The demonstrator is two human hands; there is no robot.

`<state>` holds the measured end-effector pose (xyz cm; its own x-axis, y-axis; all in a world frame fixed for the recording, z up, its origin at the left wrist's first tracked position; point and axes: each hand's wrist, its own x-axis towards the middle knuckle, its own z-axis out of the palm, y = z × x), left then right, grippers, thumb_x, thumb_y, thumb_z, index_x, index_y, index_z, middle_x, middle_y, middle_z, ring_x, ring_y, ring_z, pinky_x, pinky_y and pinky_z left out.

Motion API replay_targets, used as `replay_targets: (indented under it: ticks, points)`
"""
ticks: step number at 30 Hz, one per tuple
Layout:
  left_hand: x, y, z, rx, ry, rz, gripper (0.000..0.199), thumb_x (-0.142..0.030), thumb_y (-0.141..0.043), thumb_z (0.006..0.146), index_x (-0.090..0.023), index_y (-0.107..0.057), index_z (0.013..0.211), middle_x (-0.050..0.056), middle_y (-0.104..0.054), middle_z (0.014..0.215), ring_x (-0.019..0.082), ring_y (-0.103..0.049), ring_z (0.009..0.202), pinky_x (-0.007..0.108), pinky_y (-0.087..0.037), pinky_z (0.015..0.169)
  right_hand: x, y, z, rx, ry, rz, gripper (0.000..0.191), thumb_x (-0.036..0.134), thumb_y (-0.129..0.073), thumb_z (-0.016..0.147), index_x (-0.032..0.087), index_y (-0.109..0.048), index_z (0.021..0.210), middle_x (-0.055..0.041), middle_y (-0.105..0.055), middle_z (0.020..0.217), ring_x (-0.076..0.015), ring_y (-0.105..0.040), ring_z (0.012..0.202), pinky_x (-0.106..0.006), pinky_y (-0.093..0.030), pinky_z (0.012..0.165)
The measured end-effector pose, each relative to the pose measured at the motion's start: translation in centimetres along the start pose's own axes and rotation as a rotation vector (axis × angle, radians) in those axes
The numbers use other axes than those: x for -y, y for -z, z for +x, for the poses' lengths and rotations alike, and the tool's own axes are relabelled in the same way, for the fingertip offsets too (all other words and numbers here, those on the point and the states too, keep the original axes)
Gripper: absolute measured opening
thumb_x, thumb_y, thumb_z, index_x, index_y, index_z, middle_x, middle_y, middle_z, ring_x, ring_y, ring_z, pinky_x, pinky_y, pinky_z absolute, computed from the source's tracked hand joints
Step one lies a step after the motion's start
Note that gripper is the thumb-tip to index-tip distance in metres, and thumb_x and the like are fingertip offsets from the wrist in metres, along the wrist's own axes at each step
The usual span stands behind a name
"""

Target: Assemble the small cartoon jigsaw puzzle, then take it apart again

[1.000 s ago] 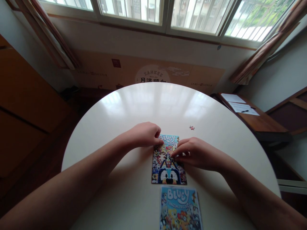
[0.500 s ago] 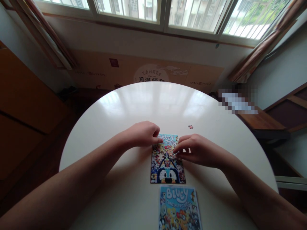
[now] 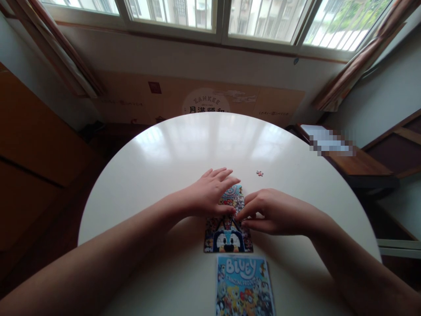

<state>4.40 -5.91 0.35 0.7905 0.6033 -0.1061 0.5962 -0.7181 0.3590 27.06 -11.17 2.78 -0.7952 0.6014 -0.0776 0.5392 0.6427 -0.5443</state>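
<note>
A colourful jigsaw puzzle with a blue dog face lies on the white round table. My left hand is spread over its upper left part, fingers apart, thumb by the middle of the picture. From the right, my right hand reaches the puzzle's right half with bent fingers; whether a piece is between the fingertips is too small to tell. Past my right hand, a loose puzzle piece rests on the table. Below the puzzle lies a printed picture sheet with the word Bluey. My hands hide part of the puzzle.
The white table has a curved far edge facing a wall under barred windows. At the right stands a wooden side table with a blurred pale item on it. A brown cabinet stands at the left.
My left hand has opened from bent fingers to a spread hand and moved over the puzzle, right and slightly nearer. My right hand has shifted slightly toward me.
</note>
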Motion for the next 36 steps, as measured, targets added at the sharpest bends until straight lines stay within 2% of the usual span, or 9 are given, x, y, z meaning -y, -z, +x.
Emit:
replay_targets:
  ticks: [11, 16, 19, 22, 26, 29, 33, 36]
  points:
    - [0.1, -0.3, 0.3, 0.036, 0.03, 0.019, 0.084, -0.061, -0.065, 0.081, -0.026, -0.034, 0.151, 0.015, -0.019, 0.163, 0.035, -0.012, 0.149, 0.055, -0.008, 0.119, 0.0, 0.2, 0.1, 0.064, -0.067, 0.045, 0.026, 0.022, -0.059, 0.091, 0.028, -0.076, 0.109, -0.0002, -0.072, 0.095, -0.0093, -0.062, 0.076, -0.021, -0.043, 0.071]
    - [0.9, 0.8, -0.2, 0.071, 0.028, 0.016, 0.072, -0.06, -0.046, 0.094, -0.025, -0.028, 0.153, 0.013, -0.019, 0.163, 0.03, -0.013, 0.149, 0.048, -0.014, 0.119, -0.8, 0.7, -0.2, 0.085, -0.027, 0.087, 0.035, 0.014, -0.056, 0.089, 0.027, -0.073, 0.116, -0.0011, -0.071, 0.093, -0.0078, -0.061, 0.073, -0.018, -0.044, 0.07]
    - [1.5, 1.7, -0.5, 0.052, 0.061, -0.021, 0.07, -0.06, -0.042, 0.096, -0.025, -0.025, 0.154, 0.012, -0.017, 0.164, 0.028, -0.017, 0.149, 0.044, -0.02, 0.118, -1.5, 0.9, -0.4, 0.02, -0.047, 0.114, 0.031, 0.016, -0.055, 0.09, 0.024, -0.075, 0.113, -0.0021, -0.072, 0.096, -0.0087, -0.064, 0.079, -0.018, -0.047, 0.073]
    - [1.8, 1.9, -0.4, 0.024, 0.088, -0.002, 0.073, -0.063, -0.043, 0.095, -0.024, -0.026, 0.154, 0.012, -0.018, 0.163, 0.03, -0.016, 0.149, 0.046, -0.021, 0.118, -2.3, 0.9, -0.4, -0.125, -0.126, 0.053, 0.025, 0.02, -0.055, 0.092, 0.023, -0.076, 0.106, -0.0018, -0.071, 0.095, -0.0096, -0.064, 0.081, -0.021, -0.048, 0.076]
    - [1.0, 1.0, 0.0, -0.066, 0.132, 0.084, 0.08, -0.069, -0.042, 0.092, -0.024, -0.023, 0.156, 0.013, -0.015, 0.164, 0.032, -0.01, 0.15, 0.049, -0.014, 0.12, -4.1, 0.9, -0.5, -0.377, -0.281, -0.121, 0.024, 0.025, -0.057, 0.092, 0.027, -0.074, 0.109, -0.0011, -0.07, 0.091, -0.0118, -0.062, 0.078, -0.025, -0.047, 0.074]
    - [-0.2, 0.1, 0.2, -0.107, 0.15, 0.116, 0.088, -0.074, -0.041, 0.09, -0.022, -0.018, 0.157, 0.013, -0.012, 0.165, 0.034, -0.006, 0.151, 0.052, -0.008, 0.121, -5.9, 0.8, -0.6, -0.542, -0.447, -0.214, 0.029, 0.025, -0.058, 0.091, 0.027, -0.07, 0.118, -0.0025, -0.068, 0.098, -0.0155, -0.062, 0.086, -0.029, -0.048, 0.078]
    - [-0.9, -0.8, 0.5, -0.063, 0.179, 0.136, 0.098, -0.078, -0.045, 0.084, -0.02, -0.016, 0.157, 0.015, -0.01, 0.164, 0.036, -0.004, 0.15, 0.056, -0.005, 0.12, -7.8, 0.7, -0.5, -0.587, -0.65, -0.242, 0.035, 0.024, -0.058, 0.091, 0.022, -0.067, 0.125, -0.0063, -0.067, 0.107, -0.0197, -0.062, 0.096, -0.034, -0.049, 0.088]
    - [-0.8, -1.3, 0.6, -0.038, 0.187, 0.133, 0.102, -0.079, -0.048, 0.08, -0.018, -0.018, 0.157, 0.017, -0.01, 0.164, 0.037, -0.004, 0.15, 0.059, -0.004, 0.119, -8.3, 0.5, -0.5, -0.542, -0.702, -0.231, 0.038, 0.025, -0.056, 0.092, 0.019, -0.064, 0.129, -0.0088, -0.065, 0.114, -0.0209, -0.061, 0.1, -0.034, -0.049, 0.09]
